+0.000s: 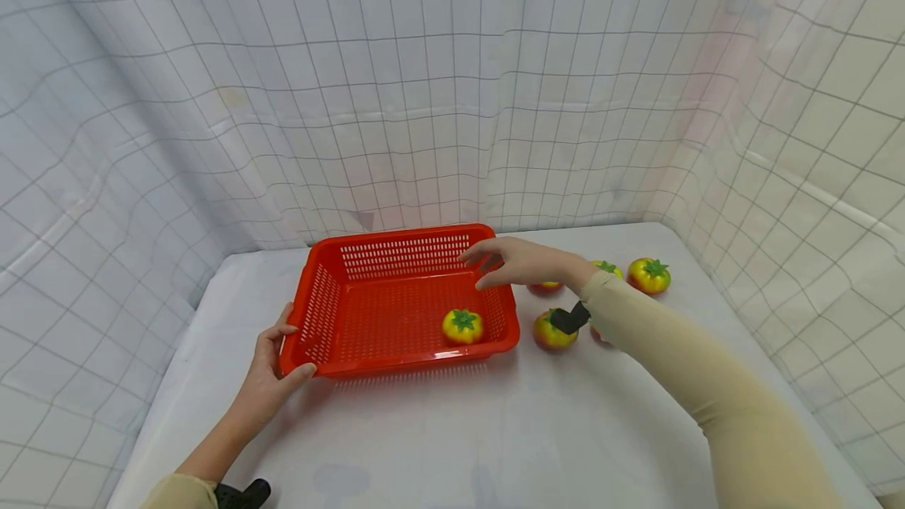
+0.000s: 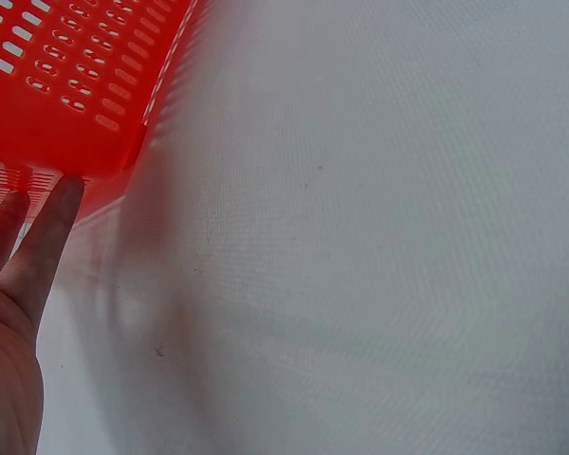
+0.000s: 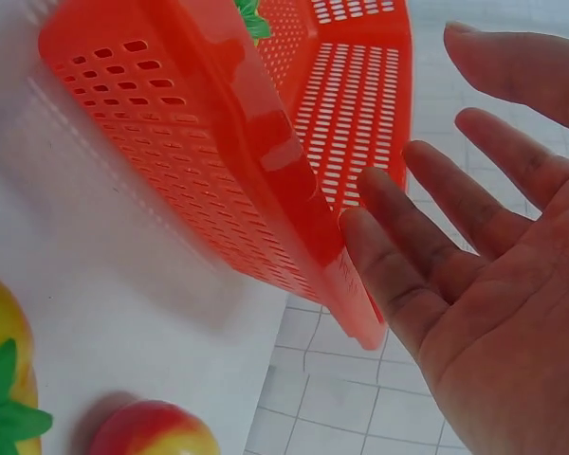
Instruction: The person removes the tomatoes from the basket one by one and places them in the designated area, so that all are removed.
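Note:
A red plastic basket [image 1: 396, 368] with slotted walls sits on the white table. Inside it, near the front right corner, lies one yellow-and-red tomato [image 1: 463, 327] with a green leafy top. My left hand [image 1: 272, 360] rests against the basket's front left corner, thumb at the front rim and fingers along the left side; the left wrist view shows straight fingers [image 2: 47, 237] touching the wall. Over the basket's right rim hovers my right hand [image 1: 519, 260], palm down with nothing in it. Its spread fingers [image 3: 474, 204] show loosely bent in the right wrist view.
Right of the basket lie several more tomatoes, among them a near one [image 1: 551, 336] and a far right one [image 1: 649, 276]; the right forearm partly covers some. A white gridded curtain [image 1: 424, 140] hangs behind and on both sides of the table [image 1: 424, 446].

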The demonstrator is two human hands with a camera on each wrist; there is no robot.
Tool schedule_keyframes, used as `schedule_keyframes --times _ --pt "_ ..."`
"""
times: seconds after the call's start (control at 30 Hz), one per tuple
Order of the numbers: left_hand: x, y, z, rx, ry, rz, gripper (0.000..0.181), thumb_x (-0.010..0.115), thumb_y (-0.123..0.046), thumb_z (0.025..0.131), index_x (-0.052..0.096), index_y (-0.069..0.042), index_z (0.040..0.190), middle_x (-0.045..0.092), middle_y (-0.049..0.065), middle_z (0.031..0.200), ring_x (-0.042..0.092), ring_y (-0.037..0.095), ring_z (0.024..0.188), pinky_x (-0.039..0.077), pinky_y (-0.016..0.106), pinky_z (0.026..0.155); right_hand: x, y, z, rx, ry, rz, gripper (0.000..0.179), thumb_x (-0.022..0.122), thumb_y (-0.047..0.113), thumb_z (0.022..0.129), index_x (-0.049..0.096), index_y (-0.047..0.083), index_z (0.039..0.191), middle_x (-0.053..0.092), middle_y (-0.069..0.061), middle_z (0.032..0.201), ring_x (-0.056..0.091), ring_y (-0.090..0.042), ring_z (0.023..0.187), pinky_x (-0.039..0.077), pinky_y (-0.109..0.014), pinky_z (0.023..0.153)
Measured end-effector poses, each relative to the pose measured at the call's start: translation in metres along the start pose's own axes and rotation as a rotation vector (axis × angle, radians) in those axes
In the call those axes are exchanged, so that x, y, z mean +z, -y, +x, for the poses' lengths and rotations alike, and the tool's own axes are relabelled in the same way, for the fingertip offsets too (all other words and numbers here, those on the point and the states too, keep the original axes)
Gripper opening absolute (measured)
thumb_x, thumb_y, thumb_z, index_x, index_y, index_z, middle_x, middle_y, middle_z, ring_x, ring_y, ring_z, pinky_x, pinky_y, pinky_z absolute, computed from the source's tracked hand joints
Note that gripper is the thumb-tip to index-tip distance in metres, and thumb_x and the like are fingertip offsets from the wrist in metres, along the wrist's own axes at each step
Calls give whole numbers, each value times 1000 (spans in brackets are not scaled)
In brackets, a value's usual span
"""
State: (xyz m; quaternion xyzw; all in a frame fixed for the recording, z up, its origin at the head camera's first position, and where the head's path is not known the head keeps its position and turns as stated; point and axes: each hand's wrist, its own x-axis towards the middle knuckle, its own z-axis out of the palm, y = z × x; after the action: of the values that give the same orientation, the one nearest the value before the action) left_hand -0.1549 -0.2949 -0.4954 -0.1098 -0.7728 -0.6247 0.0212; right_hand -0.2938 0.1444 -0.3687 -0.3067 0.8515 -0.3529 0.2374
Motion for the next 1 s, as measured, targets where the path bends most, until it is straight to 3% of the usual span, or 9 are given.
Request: schedule_keyframes --times 0.3,0.57,0.8,1.0 --pt "0 1 -1 5 -3 -3 60 63 3 97 25 -11 141 -1 -1 173 31 -7 137 54 20 88 5 11 23 23 91 -78 54 74 20 93 56 25 144 57 8 140 54 -23 129 53 -33 97" --pt "0 2 -1 7 3 -7 61 63 2 97 25 -12 141 -1 -4 173 28 2 143 53 20 90 9 16 43 40 242 -110 54 69 5 94 58 28 142 55 2 141 50 -30 132 54 -40 97" --pt "0 1 -1 7 3 -8 61 63 3 97 24 -10 142 -1 -2 173 28 -2 142 53 20 90 13 17 53 85 346 -200 57 62 1 96 59 36 140 52 -3 149 47 -23 133 52 -34 98" --pt "0 2 -1 18 3 -19 61 62 5 97 24 -9 143 -1 -1 173 30 -7 137 54 20 89 17 20 59 95 403 -278 59 61 -2 94 59 27 144 56 1 142 46 -20 133 52 -33 96"
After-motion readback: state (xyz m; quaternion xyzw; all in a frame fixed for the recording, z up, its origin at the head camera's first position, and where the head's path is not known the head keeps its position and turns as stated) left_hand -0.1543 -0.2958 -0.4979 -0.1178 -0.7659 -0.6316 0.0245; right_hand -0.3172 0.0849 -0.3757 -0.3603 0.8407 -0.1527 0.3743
